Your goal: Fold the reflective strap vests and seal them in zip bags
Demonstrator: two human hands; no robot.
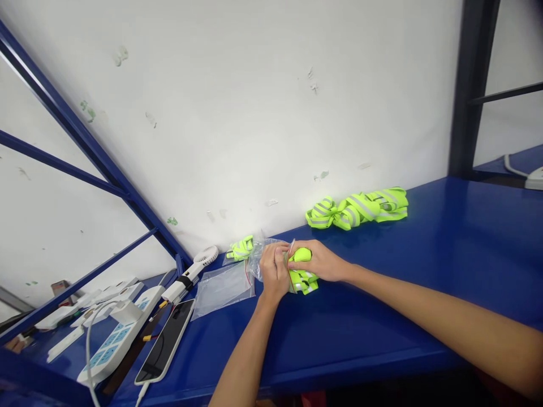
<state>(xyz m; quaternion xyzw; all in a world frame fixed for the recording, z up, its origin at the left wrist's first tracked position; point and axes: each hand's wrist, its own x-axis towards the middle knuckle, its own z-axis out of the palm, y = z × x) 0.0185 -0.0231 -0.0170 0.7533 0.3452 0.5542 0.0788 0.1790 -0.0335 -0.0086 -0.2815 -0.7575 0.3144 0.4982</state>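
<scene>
My left hand (pixel 275 270) is closed on a clear zip bag (pixel 257 261), near its red-lined opening. At that opening my right hand (pixel 322 261) grips a folded neon-yellow reflective strap (pixel 304 281) with grey stripes. Part of the strap sticks out of the bag toward the right; how far the rest lies inside is hidden by my fingers. Flat on the blue table, left of my hands, lies another clear zip bag (pixel 223 291). Behind it is a small neon-yellow bundle (pixel 241 249), seemingly in clear plastic. A longer pile of neon-yellow reflective straps (pixel 360 209) rests against the wall.
On the left stand a white handheld fan (pixel 206 256), a phone (pixel 167 342) with a cable plugged in, and a white power strip (pixel 121 333). Blue metal frame bars (pixel 139 209) rise beyond them. A white wall (pixel 271 113) bounds the blue table (pixel 382 305) at the back.
</scene>
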